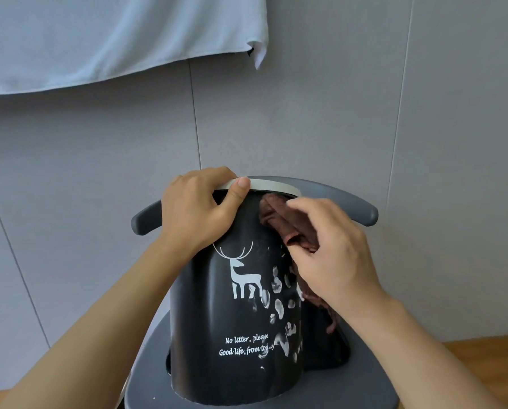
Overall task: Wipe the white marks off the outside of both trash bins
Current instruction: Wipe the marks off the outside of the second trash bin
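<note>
A black trash bin [217, 335] with a white deer print, white lettering and a grey-white rim stands on a grey chair seat [146, 364]. White smeared marks [279, 305] dot its right side, from mid-height down to the lettering. My left hand [196, 211] grips the bin's rim at the top left, thumb over the edge. My right hand [332, 255] holds a brown cloth [282, 222] and presses it against the bin's upper right side. Part of the cloth hangs down behind my right wrist. Only one bin is in view.
The chair's curved grey backrest [353, 208] stands right behind the bin, against a grey panelled wall [99, 172]. A pale blue towel [114, 33] hangs on the wall at the upper left. Wooden floor [488, 367] shows at the lower right.
</note>
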`<state>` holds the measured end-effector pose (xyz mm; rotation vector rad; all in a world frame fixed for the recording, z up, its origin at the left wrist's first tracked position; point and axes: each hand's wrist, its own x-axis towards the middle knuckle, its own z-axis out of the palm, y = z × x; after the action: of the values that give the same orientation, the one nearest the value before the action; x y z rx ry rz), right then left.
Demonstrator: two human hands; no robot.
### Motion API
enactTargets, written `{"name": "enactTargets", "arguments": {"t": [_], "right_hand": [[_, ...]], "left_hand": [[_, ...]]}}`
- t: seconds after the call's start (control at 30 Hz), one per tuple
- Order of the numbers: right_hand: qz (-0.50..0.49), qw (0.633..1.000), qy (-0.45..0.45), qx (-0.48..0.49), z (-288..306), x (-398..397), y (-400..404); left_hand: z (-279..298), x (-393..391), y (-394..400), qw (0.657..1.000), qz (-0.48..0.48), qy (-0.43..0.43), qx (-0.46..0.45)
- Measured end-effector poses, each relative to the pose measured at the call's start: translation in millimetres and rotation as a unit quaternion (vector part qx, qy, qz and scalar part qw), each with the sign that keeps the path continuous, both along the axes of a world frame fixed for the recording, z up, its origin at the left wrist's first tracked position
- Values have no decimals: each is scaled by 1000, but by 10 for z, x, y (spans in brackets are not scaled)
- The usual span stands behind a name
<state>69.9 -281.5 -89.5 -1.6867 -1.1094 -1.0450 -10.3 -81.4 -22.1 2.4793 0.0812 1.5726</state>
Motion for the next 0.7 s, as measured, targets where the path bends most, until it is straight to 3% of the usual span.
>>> {"name": "enactTargets", "arguments": {"t": [0.07, 0.27, 0.5, 0.7], "right_hand": [[-12, 999, -38, -15, -23, 27, 59], [68, 997, 10, -33, -206, -4, 117], [42, 998, -40, -22, -279, -2, 98], [107, 981, -56, -152, -353, -153, -59]], "left_hand": [[4, -17, -8, 1000, -11, 0, -1], [12, -21, 89, 999, -33, 8, -34], [12, 6, 52, 999, -43, 13, -27], [13, 27, 64, 999, -21, 12, -29]]}}
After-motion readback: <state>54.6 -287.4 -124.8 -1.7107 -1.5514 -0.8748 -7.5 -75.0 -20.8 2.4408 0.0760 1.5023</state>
